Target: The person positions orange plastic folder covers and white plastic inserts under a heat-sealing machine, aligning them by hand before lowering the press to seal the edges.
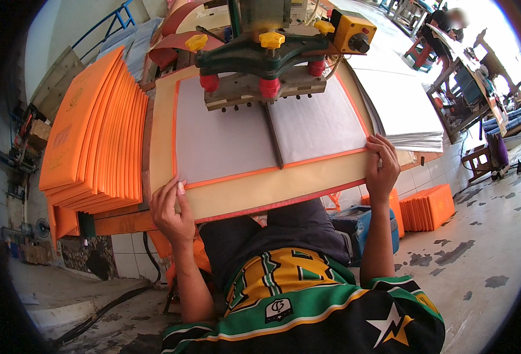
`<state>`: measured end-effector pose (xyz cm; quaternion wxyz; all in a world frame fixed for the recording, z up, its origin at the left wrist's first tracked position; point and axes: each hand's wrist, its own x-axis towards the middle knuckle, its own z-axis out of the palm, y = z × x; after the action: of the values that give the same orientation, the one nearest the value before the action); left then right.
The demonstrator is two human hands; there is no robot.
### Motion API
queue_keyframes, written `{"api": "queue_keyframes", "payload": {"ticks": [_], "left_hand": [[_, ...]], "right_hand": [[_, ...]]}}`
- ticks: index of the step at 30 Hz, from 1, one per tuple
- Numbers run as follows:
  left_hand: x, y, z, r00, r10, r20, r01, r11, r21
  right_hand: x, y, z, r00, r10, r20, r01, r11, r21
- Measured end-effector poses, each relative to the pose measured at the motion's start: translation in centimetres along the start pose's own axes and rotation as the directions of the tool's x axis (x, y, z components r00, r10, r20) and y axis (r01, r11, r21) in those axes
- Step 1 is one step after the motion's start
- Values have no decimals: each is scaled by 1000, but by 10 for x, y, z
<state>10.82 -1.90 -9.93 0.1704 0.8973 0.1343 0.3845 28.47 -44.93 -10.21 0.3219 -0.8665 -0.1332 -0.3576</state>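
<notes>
An opened orange folder (225, 135) with pale inner panels and a dark strip down its spine lies flat on a tan board (284, 186). At the folder's near left corner, my left hand (175, 212) has its thumb and fingers closed on the edge. My right hand (382, 168) holds the near right corner with curled fingers. Above the folder's far middle hangs a press head (266, 88) with a row of small dark pins under its plate, red knobs and yellow screws. Whether the pins touch the folder, I cannot tell.
A tall stack of orange folders (95, 130) stands left of the board. White sheets (396, 106) are piled at the right. A yellow control box (355, 32) sits beside the press. More orange folders (428, 207) rest on the floor near a blue container (369, 230). Another person (443, 29) sits far off.
</notes>
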Motion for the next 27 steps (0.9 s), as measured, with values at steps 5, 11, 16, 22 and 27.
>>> {"api": "queue_keyframes", "payload": {"ticks": [5,11,16,22,27], "left_hand": [[0,1,0,1000,0,11,-1,1000,7],[1,1,-2,1000,16,1,-16,1000,8],[3,2,-2,1000,14,4,-14,1000,5],[1,0,-1,1000,6,3,-6,1000,10],[2,1,-2,1000,0,9,0,1000,2]], "right_hand": [[0,0,0,1000,-6,0,6,1000,-17],[2,-4,-1,1000,-2,-3,2,1000,9],[0,0,-1,1000,5,8,-4,1000,-22],[2,-2,0,1000,2,-6,-2,1000,9],[2,-1,0,1000,-4,-9,4,1000,-3]]}}
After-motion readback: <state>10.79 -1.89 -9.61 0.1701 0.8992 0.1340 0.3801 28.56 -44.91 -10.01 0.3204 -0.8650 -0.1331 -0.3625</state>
